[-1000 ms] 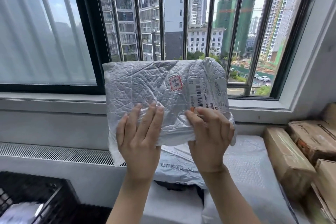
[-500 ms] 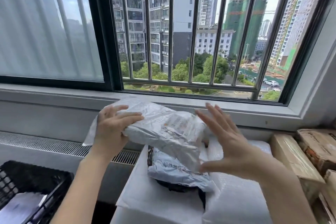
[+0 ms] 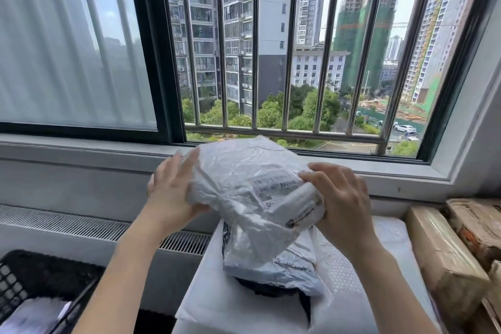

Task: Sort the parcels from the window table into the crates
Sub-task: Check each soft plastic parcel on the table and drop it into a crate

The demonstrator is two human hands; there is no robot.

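- the crumpled white plastic mailer parcel (image 3: 252, 184), with a printed label on its face, was held in the air in front of the grey window sill (image 3: 81, 144), above the other parcels.
- the left hand (image 3: 170, 192) held the parcel's left end, thumb under it and fingers laid up along its side.
- the right hand (image 3: 339, 198) had its grip curled over the parcel's right end, fingertips on the label.
- directly below the held parcel lay a grey-blue plastic mailer bag (image 3: 284, 271), resting on white bubble-wrap packages (image 3: 352, 279) that covered the surface.
- right of the held parcel, brown tape-wrapped cardboard boxes (image 3: 444, 252) were stacked beside the white packages.
- lower left of the held parcel stood a black plastic mesh crate (image 3: 40, 279) with something pale inside it; what it was could not be told.
- behind the held parcel, a barred window (image 3: 284, 49) showed tower blocks and trees.
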